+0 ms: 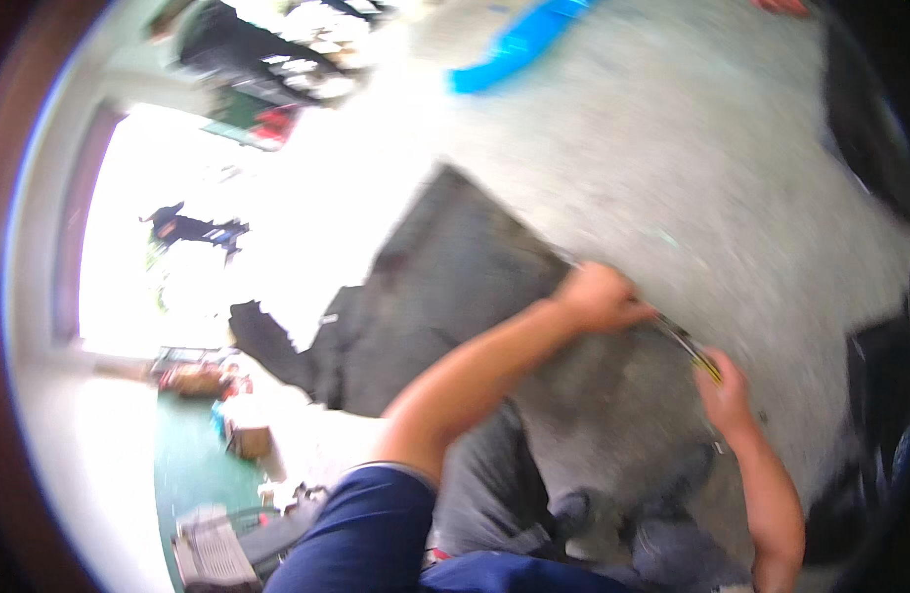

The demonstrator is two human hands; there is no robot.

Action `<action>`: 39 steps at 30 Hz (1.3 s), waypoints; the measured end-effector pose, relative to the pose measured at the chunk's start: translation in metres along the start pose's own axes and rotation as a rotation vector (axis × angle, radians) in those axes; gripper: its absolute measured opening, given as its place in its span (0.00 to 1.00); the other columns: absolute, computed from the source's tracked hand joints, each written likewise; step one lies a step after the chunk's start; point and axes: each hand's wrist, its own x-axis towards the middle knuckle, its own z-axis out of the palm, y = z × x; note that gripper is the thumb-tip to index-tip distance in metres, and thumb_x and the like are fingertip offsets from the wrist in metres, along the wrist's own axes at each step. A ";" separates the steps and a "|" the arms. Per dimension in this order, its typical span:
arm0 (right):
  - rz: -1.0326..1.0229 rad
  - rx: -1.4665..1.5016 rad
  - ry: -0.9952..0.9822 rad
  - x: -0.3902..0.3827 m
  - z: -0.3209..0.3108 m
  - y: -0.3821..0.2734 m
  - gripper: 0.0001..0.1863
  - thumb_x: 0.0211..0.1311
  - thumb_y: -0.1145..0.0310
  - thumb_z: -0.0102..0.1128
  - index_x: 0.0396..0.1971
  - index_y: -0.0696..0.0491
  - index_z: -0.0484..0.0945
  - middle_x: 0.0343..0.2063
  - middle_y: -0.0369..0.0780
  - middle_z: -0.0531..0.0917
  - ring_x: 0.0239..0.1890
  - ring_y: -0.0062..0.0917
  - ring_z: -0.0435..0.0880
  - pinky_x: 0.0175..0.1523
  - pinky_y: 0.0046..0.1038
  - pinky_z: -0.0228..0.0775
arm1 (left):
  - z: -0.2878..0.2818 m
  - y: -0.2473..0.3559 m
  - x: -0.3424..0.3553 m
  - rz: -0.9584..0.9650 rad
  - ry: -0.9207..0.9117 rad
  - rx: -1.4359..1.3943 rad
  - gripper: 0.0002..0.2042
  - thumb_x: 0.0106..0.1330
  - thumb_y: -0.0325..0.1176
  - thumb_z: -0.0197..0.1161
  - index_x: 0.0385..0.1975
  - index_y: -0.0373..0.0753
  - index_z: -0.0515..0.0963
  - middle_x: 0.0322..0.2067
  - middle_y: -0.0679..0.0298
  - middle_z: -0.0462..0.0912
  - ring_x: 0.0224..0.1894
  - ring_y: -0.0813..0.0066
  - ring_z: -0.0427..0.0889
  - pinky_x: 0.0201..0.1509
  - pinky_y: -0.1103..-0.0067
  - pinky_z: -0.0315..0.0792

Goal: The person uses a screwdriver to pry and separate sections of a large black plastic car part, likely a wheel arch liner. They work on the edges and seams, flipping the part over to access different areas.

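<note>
My left hand is closed at the edge of a large, dark grey, flat panel, which slants up to the left from it. My right hand grips a slim tool with a yellow-and-black handle. The tool's metallic front part points toward my left fingertips. Motion blur hides its exact kind and whether its tip touches the panel. My left forearm crosses in front of the panel's lower part.
Blue plastic sheeting lies on the concrete floor. Black plastic-like coverings stand along the right. A cardboard box and clutter sit on a green surface at left. Another person is at the upper left, near a bright doorway.
</note>
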 end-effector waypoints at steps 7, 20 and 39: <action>-0.169 -0.081 0.042 0.008 0.014 0.022 0.16 0.65 0.65 0.59 0.46 0.60 0.75 0.33 0.48 0.81 0.35 0.38 0.81 0.41 0.37 0.73 | 0.019 -0.020 -0.006 0.150 0.219 -0.065 0.26 0.63 0.59 0.60 0.18 0.39 0.82 0.20 0.52 0.80 0.27 0.49 0.81 0.31 0.61 0.72; -0.292 -0.198 0.029 0.029 -0.015 0.012 0.11 0.59 0.70 0.60 0.41 0.57 0.75 0.26 0.46 0.79 0.28 0.34 0.80 0.35 0.35 0.71 | 0.015 -0.018 -0.001 0.152 0.241 -0.007 0.26 0.64 0.58 0.60 0.18 0.39 0.80 0.19 0.52 0.78 0.27 0.49 0.80 0.32 0.61 0.71; -0.261 -0.251 0.008 0.025 -0.025 -0.032 0.12 0.55 0.71 0.63 0.40 0.57 0.77 0.29 0.48 0.83 0.32 0.45 0.84 0.37 0.39 0.75 | 0.017 -0.017 -0.006 0.157 0.217 0.030 0.25 0.65 0.57 0.60 0.20 0.39 0.80 0.21 0.54 0.79 0.30 0.52 0.81 0.34 0.62 0.72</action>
